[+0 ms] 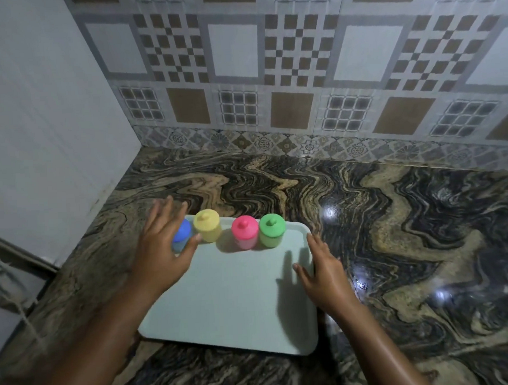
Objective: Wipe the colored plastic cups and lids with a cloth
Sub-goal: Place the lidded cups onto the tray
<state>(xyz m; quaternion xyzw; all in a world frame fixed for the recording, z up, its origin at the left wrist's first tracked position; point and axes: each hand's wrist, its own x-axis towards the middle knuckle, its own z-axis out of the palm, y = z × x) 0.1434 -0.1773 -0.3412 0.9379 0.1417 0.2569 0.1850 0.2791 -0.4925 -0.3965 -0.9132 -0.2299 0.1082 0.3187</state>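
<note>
Several lidded plastic cups stand in a row along the far edge of a pale tray (pixel 228 304): blue (pixel 182 235), yellow (pixel 207 225), pink (pixel 244 231) and green (pixel 272 230). My left hand (pixel 162 248) hovers over the tray's far left corner with fingers spread, partly covering the blue cup; whether it touches the cup I cannot tell. My right hand (pixel 323 270) lies with straight fingers along the tray's right edge. Neither hand holds anything. No cloth is in view.
The tray sits on a dark swirled stone counter (pixel 394 244) in a corner. A plain white wall (pixel 40 129) rises on the left and a patterned tiled wall (pixel 300 74) at the back. Rope (pixel 16 304) hangs off the counter's left side.
</note>
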